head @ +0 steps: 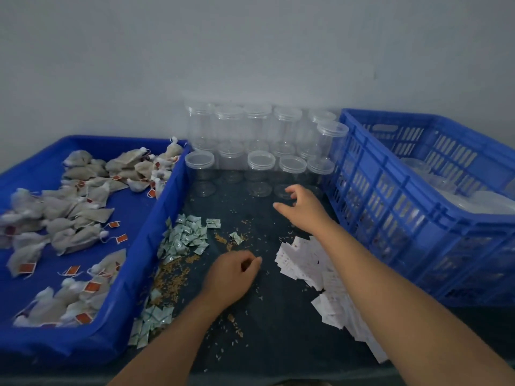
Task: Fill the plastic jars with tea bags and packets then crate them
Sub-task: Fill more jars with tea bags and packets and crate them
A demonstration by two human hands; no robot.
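Note:
Several clear plastic jars [260,162] with lids stand at the back of the dark table against the wall. My right hand [302,208] reaches toward the front row, fingers loosely spread, holding nothing and just short of the jars. My left hand [232,275] hovers low over the table with fingers loosely curled, empty. A shallow blue tray [156,218] on the left holds several tea bags [78,215] with red tags. Small green packets [185,238] lie beside the tray. White packets [306,260] lie under my right forearm. The blue slatted crate [404,204] stands on the right.
Loose brown grains [172,274] are scattered over the table between the tray and my left hand. More green packets [152,323] lie near the tray's front corner. Filled jars with pale lids [473,201] sit inside the crate. A grey wall closes the back.

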